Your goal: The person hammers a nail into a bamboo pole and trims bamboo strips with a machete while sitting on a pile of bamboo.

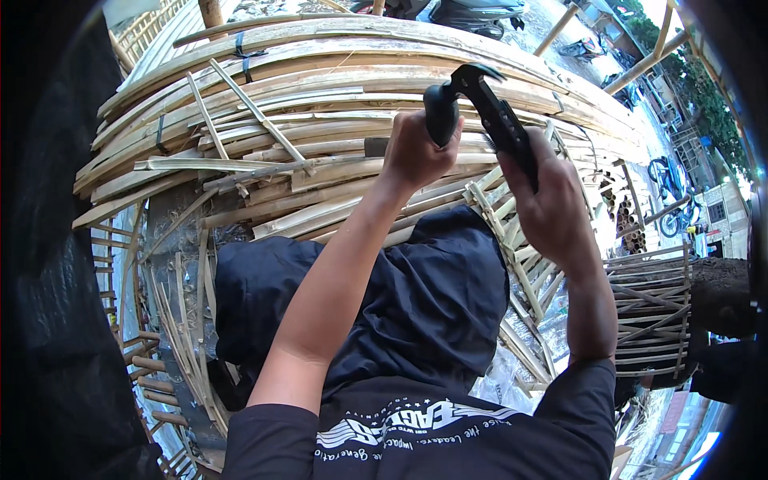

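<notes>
My right hand (552,192) is wrapped around the grip of a black claw hammer (490,100), raised in front of me with its head up and to the left. Close beside it, my left hand (420,152) is closed on a black rounded handle (440,114). The hammer's head overlaps the top of that handle; whether they touch I cannot tell. Whatever the handle belongs to is hidden by my fingers. Under both hands lie long split bamboo strips (344,84), stacked crosswise. A small dark flat piece (376,147) shows just left of my left hand.
Black straps (244,58) bind some strips. Short loose slats (252,108) lie across the pile. A bamboo frame (648,312) stands at the right, and a slatted rack (152,376) at the left. Dark cloth (376,296) covers my lap. Motorbikes (672,188) stand beyond.
</notes>
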A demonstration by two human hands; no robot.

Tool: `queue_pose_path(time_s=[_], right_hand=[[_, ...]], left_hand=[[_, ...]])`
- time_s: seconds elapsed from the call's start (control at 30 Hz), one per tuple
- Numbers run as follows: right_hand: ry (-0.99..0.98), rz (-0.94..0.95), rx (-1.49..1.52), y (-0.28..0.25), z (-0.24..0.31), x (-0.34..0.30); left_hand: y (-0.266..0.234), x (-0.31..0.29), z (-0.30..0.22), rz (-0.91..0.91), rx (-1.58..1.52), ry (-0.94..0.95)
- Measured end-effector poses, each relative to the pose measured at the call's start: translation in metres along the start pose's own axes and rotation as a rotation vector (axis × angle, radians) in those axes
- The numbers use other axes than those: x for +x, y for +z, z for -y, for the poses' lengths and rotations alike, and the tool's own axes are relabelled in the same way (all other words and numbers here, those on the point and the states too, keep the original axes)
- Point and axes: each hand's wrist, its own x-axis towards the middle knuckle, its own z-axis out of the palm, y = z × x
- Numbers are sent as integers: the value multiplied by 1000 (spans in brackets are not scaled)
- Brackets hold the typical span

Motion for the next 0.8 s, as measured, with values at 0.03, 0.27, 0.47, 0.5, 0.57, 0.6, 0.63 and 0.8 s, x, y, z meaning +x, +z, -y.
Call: queue_pose_path(time_s=[0.03,0.27,0.47,0.5,0.57,0.6,0.63,0.8], right_hand=[[2,-36,13,1,2,1],[-23,-412,354,-3,-1,-11],[-50,-409,512,-12,1,-2],[-46,-455,492,-1,-3,0],[-81,-301,171,7,-8,3],[-115,-188,18,9,-10,1],[-109,-98,-17,9,-12,0],[-8,-286,393,2,7,-4]], left_hand=[[-2,-3,1,-7,8,-1],[-2,0,10,-71,-11,52],[-6,2,15,-95,-91,45],[-8,1,17,-105,-74,52],[-12,2,20,-123,-45,70],[-12,3,21,-126,-40,75],[-13,2,21,-128,-35,79],[-15,4,22,-134,-118,63]])
